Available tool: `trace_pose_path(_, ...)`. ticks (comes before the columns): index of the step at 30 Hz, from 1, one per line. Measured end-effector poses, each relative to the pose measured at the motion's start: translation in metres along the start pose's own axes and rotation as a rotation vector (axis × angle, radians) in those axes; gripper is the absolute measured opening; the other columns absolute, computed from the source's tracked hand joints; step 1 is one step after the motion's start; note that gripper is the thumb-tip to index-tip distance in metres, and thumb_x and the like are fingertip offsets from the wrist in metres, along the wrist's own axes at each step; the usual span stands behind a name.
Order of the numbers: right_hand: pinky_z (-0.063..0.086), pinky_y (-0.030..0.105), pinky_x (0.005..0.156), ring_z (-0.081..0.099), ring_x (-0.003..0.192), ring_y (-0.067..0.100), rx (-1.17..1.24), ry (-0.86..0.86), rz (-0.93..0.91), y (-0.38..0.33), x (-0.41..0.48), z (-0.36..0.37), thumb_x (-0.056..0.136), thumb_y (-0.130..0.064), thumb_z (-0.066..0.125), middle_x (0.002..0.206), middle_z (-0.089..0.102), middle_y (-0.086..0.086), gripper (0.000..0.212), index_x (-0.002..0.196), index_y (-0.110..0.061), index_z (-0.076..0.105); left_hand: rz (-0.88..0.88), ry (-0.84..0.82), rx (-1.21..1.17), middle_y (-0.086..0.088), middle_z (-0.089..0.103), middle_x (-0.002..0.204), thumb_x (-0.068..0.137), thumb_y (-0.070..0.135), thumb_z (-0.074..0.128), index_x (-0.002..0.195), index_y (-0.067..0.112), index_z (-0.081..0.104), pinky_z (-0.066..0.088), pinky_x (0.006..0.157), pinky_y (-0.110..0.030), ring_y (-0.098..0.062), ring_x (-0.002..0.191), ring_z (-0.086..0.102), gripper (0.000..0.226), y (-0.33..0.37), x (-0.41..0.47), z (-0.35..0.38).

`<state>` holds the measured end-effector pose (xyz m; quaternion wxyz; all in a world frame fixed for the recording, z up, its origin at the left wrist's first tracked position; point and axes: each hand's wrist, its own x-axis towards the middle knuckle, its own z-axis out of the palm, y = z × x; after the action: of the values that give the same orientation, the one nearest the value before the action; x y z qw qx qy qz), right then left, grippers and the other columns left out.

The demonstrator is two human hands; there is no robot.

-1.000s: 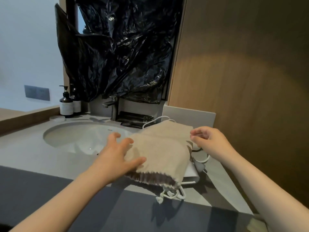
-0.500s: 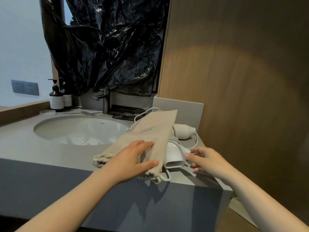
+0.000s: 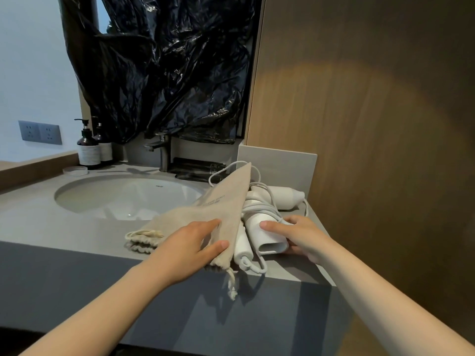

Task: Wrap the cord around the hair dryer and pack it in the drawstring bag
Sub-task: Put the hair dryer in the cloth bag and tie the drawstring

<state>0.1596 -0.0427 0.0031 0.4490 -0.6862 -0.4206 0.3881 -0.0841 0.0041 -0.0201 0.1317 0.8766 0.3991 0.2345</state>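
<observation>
Left hand point(image 3: 191, 249): gripping the beige drawstring bag point(image 3: 205, 217) — thumb on top of the cloth, fingers spread over it, holding it slightly up off the counter point(image 3: 38, 217).

Right hand point(image 3: 299, 236): wrapped around the barrel of the white hair dryer point(image 3: 267, 235), thumb on top, fingers tucked under the right side. Firm grasp as far as I can see.

Hair dryer: lying on the counter's right end, just beside the bag and partly under its edge, open end pointing toward the camera. So yeah, not in the bag yet.

Cord point(image 3: 259, 208): white, looped over the dryer's body a few times, pretty loose — one loop pokes out behind the bag, another hangs near the counter's front edge.

Bag: flat, gathered mouth end toward the left, a knotted drawstring tail point(image 3: 232, 286) dangling over the counter's front edge.

Background stuff: sink basin point(image 3: 128, 199) to the left, faucet point(image 3: 162, 152) behind it, two dark pump bottles point(image 3: 90, 150) by the wall, black plastic sheet point(image 3: 167, 68) covering the mirror area.
</observation>
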Motion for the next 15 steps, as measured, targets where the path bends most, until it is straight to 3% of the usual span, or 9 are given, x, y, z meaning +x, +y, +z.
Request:
trace_pose_path(6,0.058,0.029,0.067,0.066,0.095,0.019,-0.009,0.015,0.017,0.006,-0.011,-0.024,0.073,-0.032,0.081,0.108,0.067,0.004,0.042,0.108,-0.017,0.062,0.030,-0.013,-0.062,0.010,0.045,0.148,0.092,0.058,0.046,0.147,0.029,0.038,0.030,0.104,-0.020,-0.007,0.134,0.040,0.062,0.013,0.004,0.004)
trace_pose_path(8,0.057,0.028,0.066,0.067,0.092,0.017,-0.016,0.028,0.029,0.012,-0.019,-0.041,0.075,-0.030,0.080,0.106,0.068,0.004,0.036,0.104,-0.018,0.063,0.035,-0.022,-0.067,0.010,0.047,0.145,0.094,0.055,0.046,0.147,0.030,0.039,0.033,0.097,-0.017,-0.006,0.125,0.046,0.059,0.023,0.005,0.007)
trace_pose_path(12,0.052,0.027,0.063,0.065,0.092,0.017,-0.039,0.074,0.021,0.029,-0.036,-0.083,0.077,-0.030,0.077,0.105,0.068,0.003,0.034,0.106,-0.018,0.063,0.071,-0.070,-0.069,0.003,0.062,0.125,0.097,0.046,0.047,0.134,0.020,0.055,0.036,0.074,-0.010,-0.002,0.083,0.049,0.046,0.050,0.012,0.016)
trace_pose_path(15,0.047,0.027,0.066,0.061,0.095,0.015,-0.079,0.093,0.000,0.040,-0.043,-0.109,0.080,-0.036,0.074,0.106,0.065,-0.002,0.028,0.103,-0.025,0.062,0.084,-0.109,-0.052,-0.004,0.066,0.116,0.097,0.045,0.048,0.129,0.016,0.058,0.039,0.079,-0.019,-0.012,0.090,0.057,0.044,0.071,0.023,0.032)
